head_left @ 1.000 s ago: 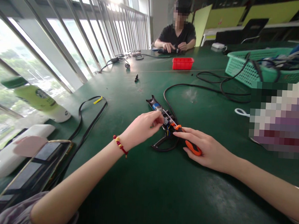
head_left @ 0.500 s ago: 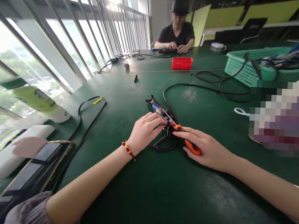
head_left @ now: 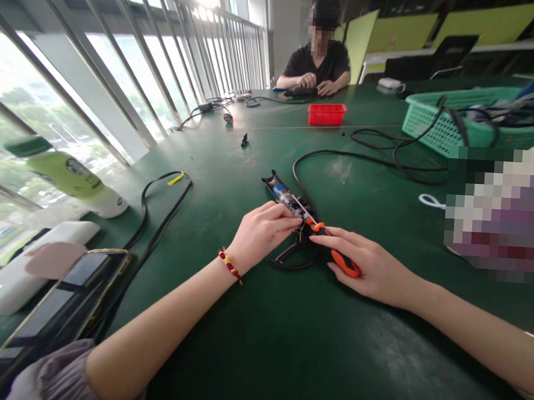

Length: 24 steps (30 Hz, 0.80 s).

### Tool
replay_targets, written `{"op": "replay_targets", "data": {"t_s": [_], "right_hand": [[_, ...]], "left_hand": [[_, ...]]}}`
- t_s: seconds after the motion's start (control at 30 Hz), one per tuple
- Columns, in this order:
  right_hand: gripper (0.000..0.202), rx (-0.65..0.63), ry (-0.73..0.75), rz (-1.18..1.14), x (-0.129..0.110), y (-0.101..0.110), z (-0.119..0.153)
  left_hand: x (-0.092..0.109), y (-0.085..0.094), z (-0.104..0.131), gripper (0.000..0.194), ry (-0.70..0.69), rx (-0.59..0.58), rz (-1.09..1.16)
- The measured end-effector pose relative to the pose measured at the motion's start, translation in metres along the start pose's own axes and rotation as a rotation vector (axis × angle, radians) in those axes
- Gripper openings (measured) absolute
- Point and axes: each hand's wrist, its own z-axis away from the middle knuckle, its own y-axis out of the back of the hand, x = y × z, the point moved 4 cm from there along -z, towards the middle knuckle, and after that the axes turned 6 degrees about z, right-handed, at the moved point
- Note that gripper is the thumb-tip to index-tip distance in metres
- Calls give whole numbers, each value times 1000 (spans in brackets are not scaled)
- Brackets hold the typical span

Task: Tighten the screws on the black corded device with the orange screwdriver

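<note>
An opened power tool [head_left: 282,192] with a dark housing, a blue part and bare wires lies on the green table in the middle of the head view. My left hand [head_left: 265,231] is closed at its near half, fingertips pinched on its inner parts beside the yellow and blue wires; the exact part between them is hidden. An orange and black screwdriver [head_left: 345,263] is held in my right hand [head_left: 371,267], its shaft slanting up and left over the tool's insides. Below the fingers, a dark curved piece of the housing [head_left: 285,264] rests on the table.
A black cable [head_left: 342,153] runs from the tool toward a green basket [head_left: 434,123]. Further back are a red tray [head_left: 327,114], a small black part [head_left: 244,141] and another person [head_left: 318,64]. At left are a bottle [head_left: 76,179], a phone [head_left: 56,308] and a black strap [head_left: 156,235].
The view has shifted very slightly. Left fingers have straightened a little at the tool; the right hand and screwdriver stay nearly in place. The other person's hand has moved slightly.
</note>
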Motion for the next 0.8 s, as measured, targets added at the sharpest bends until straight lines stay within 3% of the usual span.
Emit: {"op": "replay_targets", "data": {"t_s": [0.33, 0.47, 0.57, 0.8], "right_hand": [[43, 27, 4, 58, -2, 0, 3], [44, 36, -17, 89, -5, 0, 2], [45, 43, -29, 101, -6, 0, 2], [46, 80, -177, 105, 5, 1, 1]], "left_hand": [[-3, 0, 1, 30, -52, -196, -286], [-11, 4, 0, 36, 62, -146, -289], [-24, 4, 0, 51, 148, -122, -240], [-34, -1, -1, 56, 159, -189, -236]]}}
